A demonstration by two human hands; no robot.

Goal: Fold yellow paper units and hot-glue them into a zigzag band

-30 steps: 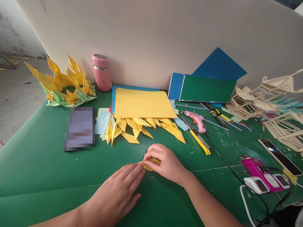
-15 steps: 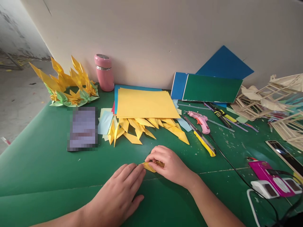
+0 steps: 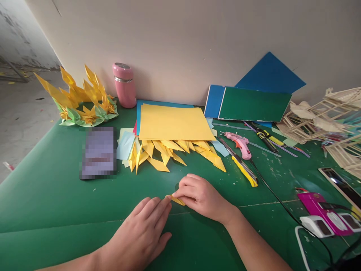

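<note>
A small folded piece of yellow paper (image 3: 177,200) lies on the green table between my hands, mostly covered by fingers. My left hand (image 3: 143,226) lies flat with fingers stretched out, its fingertips at the left end of the folded paper. My right hand (image 3: 199,195) is closed, its thumb and fingers pinching the paper from the right and above. Just beyond are several folded yellow paper pieces (image 3: 159,164), partly under a stack of yellow paper sheets (image 3: 175,122).
A yellow paper crown (image 3: 73,98) and pink flask (image 3: 125,88) stand at the back left. On the right lie a pink glue gun (image 3: 239,143), a utility knife (image 3: 244,171), a corded magenta power strip (image 3: 320,210) and wooden stick frames (image 3: 310,120). Boards (image 3: 254,104) lean on the wall.
My right fingers have slid left along the folded paper toward my left fingertips, covering its right end. My left hand has barely moved.
</note>
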